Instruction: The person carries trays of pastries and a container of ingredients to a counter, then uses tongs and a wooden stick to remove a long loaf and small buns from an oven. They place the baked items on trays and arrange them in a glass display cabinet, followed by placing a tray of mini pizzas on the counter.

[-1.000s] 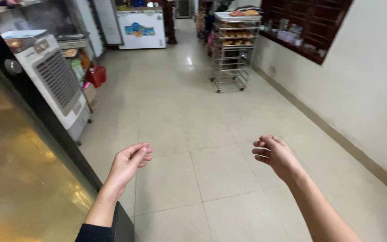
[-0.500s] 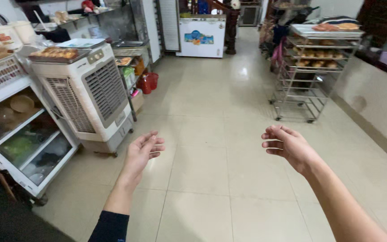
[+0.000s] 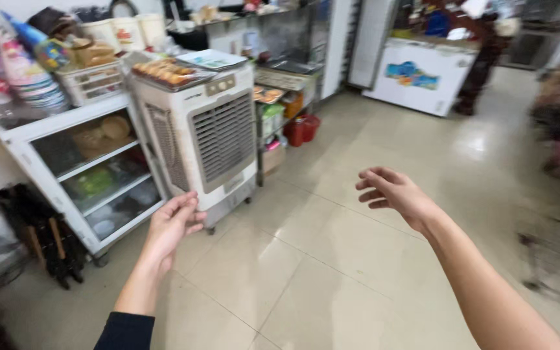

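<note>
Head view: left hand point(image 3: 171, 225) and right hand point(image 3: 393, 192), both open and empty; the left could bump the white air cooler point(image 3: 205, 133) at centre left.

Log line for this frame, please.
left hand: empty, open, near air cooler | right hand: empty, open, over tiled floor

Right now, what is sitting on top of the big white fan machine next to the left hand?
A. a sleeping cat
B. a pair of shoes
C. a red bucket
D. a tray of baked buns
D: a tray of baked buns rests on top of the white fan machine, just beyond the empty left hand.
</note>
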